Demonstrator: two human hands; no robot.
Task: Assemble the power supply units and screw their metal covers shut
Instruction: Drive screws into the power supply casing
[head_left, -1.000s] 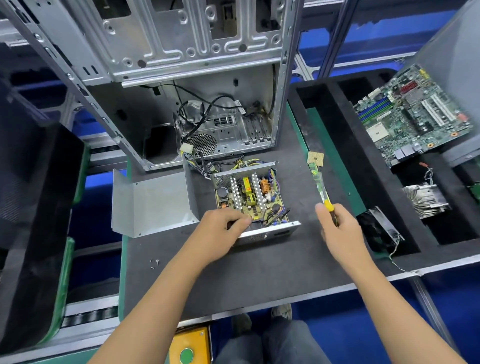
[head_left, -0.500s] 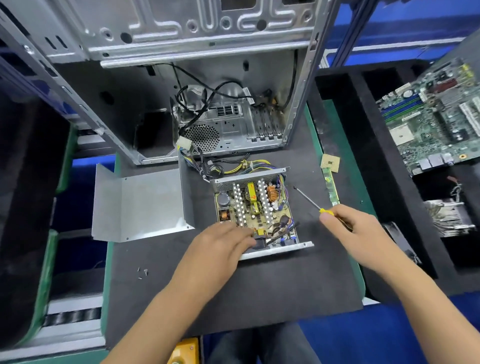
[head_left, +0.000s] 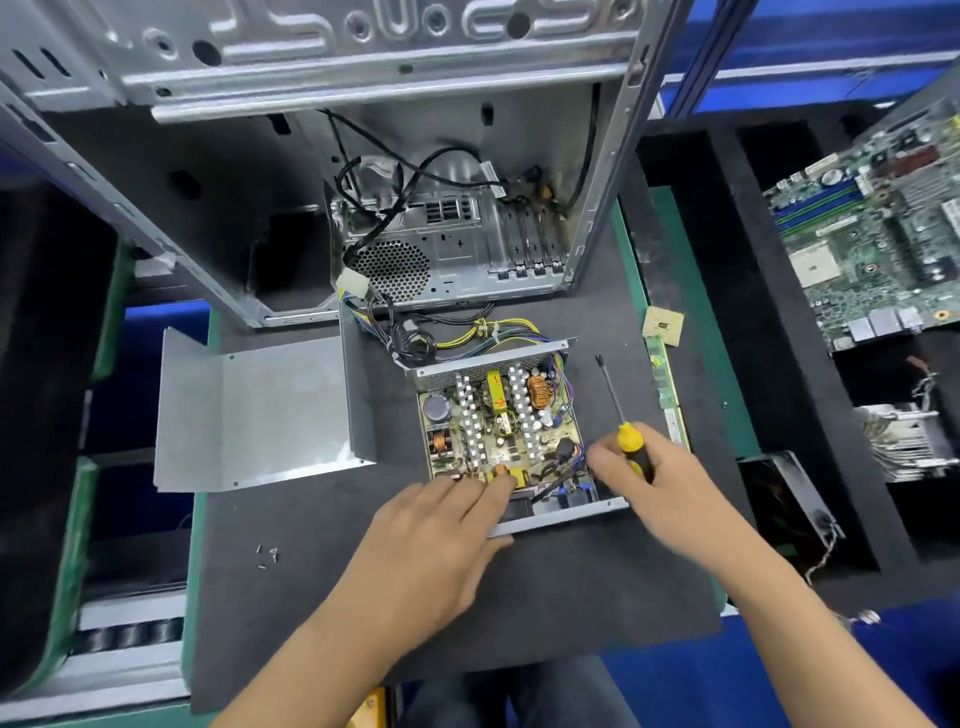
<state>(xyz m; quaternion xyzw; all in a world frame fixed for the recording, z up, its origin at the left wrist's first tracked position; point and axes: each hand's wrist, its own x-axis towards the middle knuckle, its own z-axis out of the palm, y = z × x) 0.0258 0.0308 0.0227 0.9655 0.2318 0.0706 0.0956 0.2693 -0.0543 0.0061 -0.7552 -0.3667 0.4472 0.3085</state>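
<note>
An open power supply unit (head_left: 501, 423) sits mid-mat, its circuit board exposed and its cable bundle trailing toward the computer case. My left hand (head_left: 441, 540) rests on the unit's near edge, fingers reaching onto the board. My right hand (head_left: 660, 483) grips a yellow-and-black screwdriver (head_left: 621, 415) just right of the unit, its shaft pointing away from me. The bent metal cover (head_left: 254, 410) lies flat to the left of the unit. A few loose screws (head_left: 267, 555) lie on the mat at the near left.
An empty computer case (head_left: 363, 156) stands behind the unit. A CPU chip (head_left: 663, 324) and a RAM stick (head_left: 666, 384) lie at the mat's right edge. Foam trays on the right hold a motherboard (head_left: 872, 234), a heatsink (head_left: 909, 441) and a fan (head_left: 789, 499).
My right hand has carried the screwdriver left, up to the unit's right side. My left hand stays on the unit's near edge. The camera has moved closer.
</note>
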